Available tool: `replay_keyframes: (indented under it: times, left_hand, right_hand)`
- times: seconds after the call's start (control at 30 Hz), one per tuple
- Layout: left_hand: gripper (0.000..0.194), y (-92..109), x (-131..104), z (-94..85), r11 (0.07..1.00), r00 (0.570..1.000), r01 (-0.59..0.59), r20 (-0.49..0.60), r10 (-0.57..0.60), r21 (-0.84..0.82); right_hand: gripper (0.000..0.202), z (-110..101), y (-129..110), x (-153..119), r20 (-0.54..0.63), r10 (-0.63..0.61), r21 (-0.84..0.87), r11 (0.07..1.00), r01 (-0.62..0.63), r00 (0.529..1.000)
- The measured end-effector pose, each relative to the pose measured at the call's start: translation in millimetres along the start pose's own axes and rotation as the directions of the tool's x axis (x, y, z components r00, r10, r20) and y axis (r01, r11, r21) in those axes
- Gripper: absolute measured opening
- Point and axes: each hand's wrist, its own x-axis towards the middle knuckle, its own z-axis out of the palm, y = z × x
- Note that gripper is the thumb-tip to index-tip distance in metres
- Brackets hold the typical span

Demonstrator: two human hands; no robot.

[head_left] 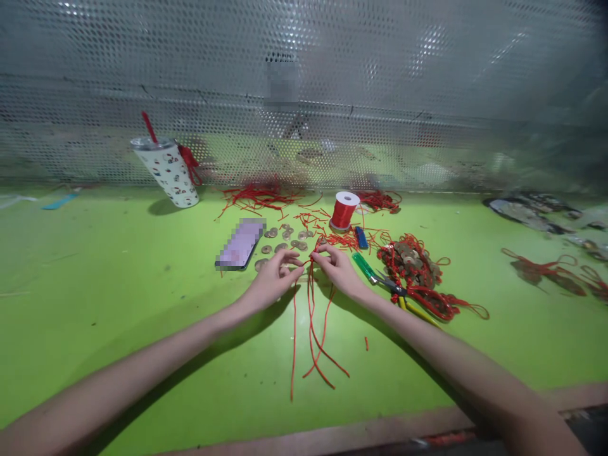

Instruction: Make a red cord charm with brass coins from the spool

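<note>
My left hand [276, 275] pinches a strand of the red cords [311, 329] between thumb and fingers. Close by on the right, my right hand [338, 269] is closed on the same cords at their knotted top, where a small coin-like piece [322, 240] shows just above the fingertips. Several loose cord ends hang down and spread toward the table's front. Beyond my hands lie several round brass-coloured coins [266, 249]. A spool of red thread [342, 212] stands upright behind them.
A phone [240, 244] and a tilted-looking tumbler [168, 171] are at left. At right are a green tool [364, 267], red-handled scissors [430, 301], a blue lighter [361, 237] and a pile of corded coins [411, 259]. Perforated sheeting [304, 82] bounds the green table [180, 380].
</note>
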Motion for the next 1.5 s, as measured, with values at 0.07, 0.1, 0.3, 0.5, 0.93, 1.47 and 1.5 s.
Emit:
replay_keyframes:
  times: [0.07,0.1,0.3,0.5,0.93,1.47,1.5]
  left_hand:
    - [0.033,0.3,8.0,4.9,0.990,0.996,0.086,0.046,-0.082,-0.109]
    - [0.031,0.2,11.8,7.3,0.982,0.989,0.128,0.087,-0.116,-0.142]
    - [0.020,-2.7,20.3,16.0,0.945,0.963,0.228,0.199,-0.183,-0.235]
    - [0.024,-6.1,13.4,17.2,0.981,0.987,0.062,0.155,-0.033,-0.186]
    - [0.031,-1.8,4.6,13.5,0.980,0.995,0.030,0.100,-0.011,-0.195]
    - [0.025,-3.5,3.1,14.0,0.993,0.997,-0.023,0.073,0.031,-0.114]
    - [0.024,-3.4,3.2,13.9,0.995,0.996,-0.034,0.083,0.042,-0.098]
  right_hand:
    - [0.039,0.4,-2.0,-0.6,0.014,0.011,0.043,0.999,-0.011,1.000]
    - [0.041,0.6,-3.0,-0.8,0.022,0.017,0.060,0.998,-0.018,1.000]
    - [0.043,2.6,-7.2,-2.0,0.045,0.043,0.132,0.990,-0.049,0.998]
    - [0.043,0.4,-4.7,0.0,0.010,0.067,0.161,0.985,-0.068,0.998]
    - [0.041,-8.9,4.4,8.1,0.029,0.045,0.277,0.960,-0.052,0.999]
    - [0.034,-3.3,-10.1,-2.0,0.036,-0.017,0.030,0.999,0.016,0.999]
    - [0.033,-2.8,-9.8,-2.2,0.031,-0.016,0.023,1.000,0.015,0.999]
